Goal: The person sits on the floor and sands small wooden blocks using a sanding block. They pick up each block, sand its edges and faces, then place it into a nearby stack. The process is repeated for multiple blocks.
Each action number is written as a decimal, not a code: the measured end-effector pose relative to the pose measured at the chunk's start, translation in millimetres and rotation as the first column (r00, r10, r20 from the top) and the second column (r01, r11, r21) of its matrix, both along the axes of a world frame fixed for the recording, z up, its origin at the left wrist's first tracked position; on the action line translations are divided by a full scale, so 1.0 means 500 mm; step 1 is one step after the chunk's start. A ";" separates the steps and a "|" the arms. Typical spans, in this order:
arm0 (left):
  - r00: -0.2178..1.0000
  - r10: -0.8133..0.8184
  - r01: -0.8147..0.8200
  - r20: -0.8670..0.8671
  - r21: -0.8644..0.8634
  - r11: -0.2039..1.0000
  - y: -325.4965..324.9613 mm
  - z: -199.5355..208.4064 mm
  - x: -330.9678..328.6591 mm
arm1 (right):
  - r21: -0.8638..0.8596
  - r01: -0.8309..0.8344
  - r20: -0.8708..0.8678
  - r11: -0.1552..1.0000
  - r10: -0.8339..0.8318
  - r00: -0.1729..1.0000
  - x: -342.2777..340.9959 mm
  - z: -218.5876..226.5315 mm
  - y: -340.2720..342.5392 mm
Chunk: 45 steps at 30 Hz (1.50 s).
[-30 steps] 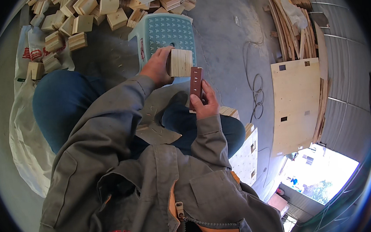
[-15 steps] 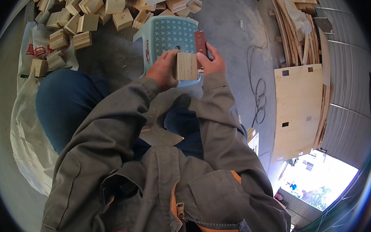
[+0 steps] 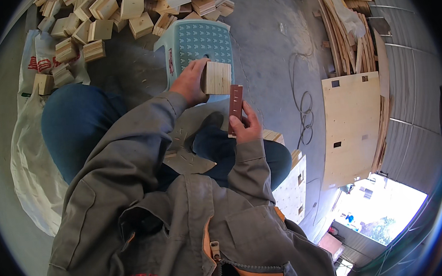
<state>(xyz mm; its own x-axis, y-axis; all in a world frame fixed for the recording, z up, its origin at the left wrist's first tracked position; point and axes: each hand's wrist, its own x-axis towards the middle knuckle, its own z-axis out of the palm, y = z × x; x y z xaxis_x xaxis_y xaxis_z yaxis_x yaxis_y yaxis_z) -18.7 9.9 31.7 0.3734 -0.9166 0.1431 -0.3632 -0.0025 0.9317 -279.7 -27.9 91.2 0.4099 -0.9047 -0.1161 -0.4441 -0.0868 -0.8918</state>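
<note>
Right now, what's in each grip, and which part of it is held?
Left grip: a wood block, by its left side. Right grip: a brown bar, by its lower half.

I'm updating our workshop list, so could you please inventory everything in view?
Stool: one, pale blue-green, upper middle
Held block: one, pale wood, left grip
Bar: one, brown, right grip
Loose blocks: many, pale wood, mostly upper left
Plastic sheet: one, white, far left
Cable: one, dark, right of stool
Holed boards: two, tan and whitish, right
Planks: several, brown, upper right
Wall: one, grey, far right
Doorway: one, bright, lower right
Floor: one, grey, around stool
Jacket: one, grey, lower middle
Trousers: one pair, blue, around centre
Grips: two, bare, centre
</note>
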 end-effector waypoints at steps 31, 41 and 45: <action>0.999 0.025 -0.027 -0.022 -0.070 0.997 0.001 0.000 -0.005 | -0.581 -0.367 -0.452 0.727 0.086 0.888 0.108 0.062 0.063; 0.999 0.015 -0.019 -0.050 -0.071 0.997 0.001 -0.005 -0.003 | -0.624 -0.318 -0.397 0.714 0.061 0.916 0.189 0.050 -0.034; 0.999 -0.005 0.003 -0.042 -0.042 0.999 0.001 0.003 0.003 | -0.586 -0.256 -0.412 0.769 -0.011 0.911 0.265 0.040 -0.122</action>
<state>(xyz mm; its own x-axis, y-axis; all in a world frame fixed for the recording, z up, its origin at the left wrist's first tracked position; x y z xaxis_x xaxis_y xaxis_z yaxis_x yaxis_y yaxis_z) -17.3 10.2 33.4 0.3762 -0.9116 0.1657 -0.3232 0.0385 0.9455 -147.1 -88.9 111.3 0.5672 -0.7746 0.2800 -0.6708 -0.6316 -0.3887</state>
